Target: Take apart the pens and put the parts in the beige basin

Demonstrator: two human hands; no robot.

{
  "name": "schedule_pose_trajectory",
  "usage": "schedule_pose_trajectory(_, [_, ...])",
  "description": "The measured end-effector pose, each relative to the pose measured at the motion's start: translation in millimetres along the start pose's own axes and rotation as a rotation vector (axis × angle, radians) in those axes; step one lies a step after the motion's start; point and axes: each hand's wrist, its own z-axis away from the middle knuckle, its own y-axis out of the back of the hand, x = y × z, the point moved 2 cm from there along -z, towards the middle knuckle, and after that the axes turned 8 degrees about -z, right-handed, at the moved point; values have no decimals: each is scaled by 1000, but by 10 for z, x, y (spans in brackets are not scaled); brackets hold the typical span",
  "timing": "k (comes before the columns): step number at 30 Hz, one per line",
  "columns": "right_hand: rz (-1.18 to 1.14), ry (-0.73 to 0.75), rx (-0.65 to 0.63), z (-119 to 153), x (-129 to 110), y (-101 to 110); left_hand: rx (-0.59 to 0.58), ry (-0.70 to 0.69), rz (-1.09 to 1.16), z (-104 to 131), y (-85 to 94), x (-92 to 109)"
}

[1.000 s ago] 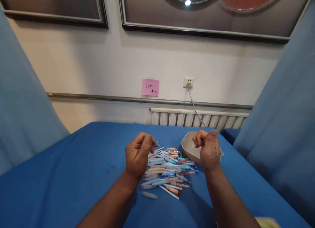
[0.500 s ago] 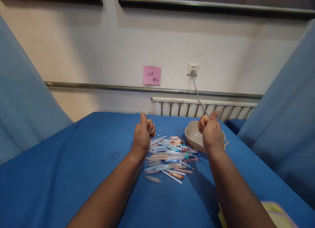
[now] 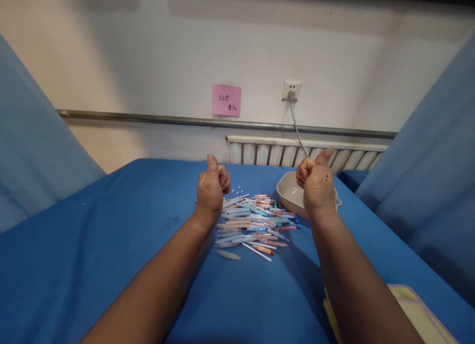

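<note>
My left hand (image 3: 212, 185) is held up over the left edge of a pile of pens (image 3: 252, 225), fingers curled into a fist with the thumb pointing up. In the same thumb-up pose, my right hand (image 3: 317, 185) is raised in front of a cream bowl (image 3: 290, 194) and hides part of it. Nothing shows in either fist. The pens, mostly light blue, white and orange-brown, lie flat in a loose heap between my arms. One grey pen (image 3: 228, 255) lies apart at the near side.
Blue cloth covers the table (image 3: 129, 245). A yellow cloth-like item (image 3: 419, 312) lies at the lower right, partly behind my right forearm. Behind stand a radiator (image 3: 274, 153), a rail (image 3: 166, 119) and a socket (image 3: 291, 90) with a cable. Blue curtains (image 3: 426, 161) hang at both sides.
The view has tilted down, so the wall, table and pens appear higher in the picture. Both hands keep the same thumb-up pose.
</note>
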Motion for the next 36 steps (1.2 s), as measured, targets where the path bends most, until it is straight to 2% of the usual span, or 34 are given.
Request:
schedule_pose_trajectory(11, [46,-35,-32,53,-32,-59,21,-6,-84,-3,51,-49])
schedule_pose_trajectory(17, [74,-17,-22,56,53,-48,52,-23,-108,-18,42,-91])
schedule_pose_trajectory(21, [150,-9,-30,132,180,-122,44,-13,-227,46,29,-163])
schedule_pose_trajectory(23, [243,-26,-102,237,257,-166,-1,7,-368,146,58,-234])
schedule_pose_trajectory(26, [409,-78,-291,503,385,-161,-98,-30,-664,392,172,-352])
schedule_pose_trajectory(28, [500,-131,-432,738,477,-96,-205,-62,-798,590,273,-416])
schedule_pose_trajectory(31, [579,-228,-569,1082,590,42,-404,-81,-916,840,403,-446])
schedule_pose_trajectory(33, [659,-201,-671,1253,614,102,-517,-97,-965,927,454,-408])
schedule_pose_trajectory(36, [768,-106,-826,1386,605,119,-607,-116,-1017,937,496,-319])
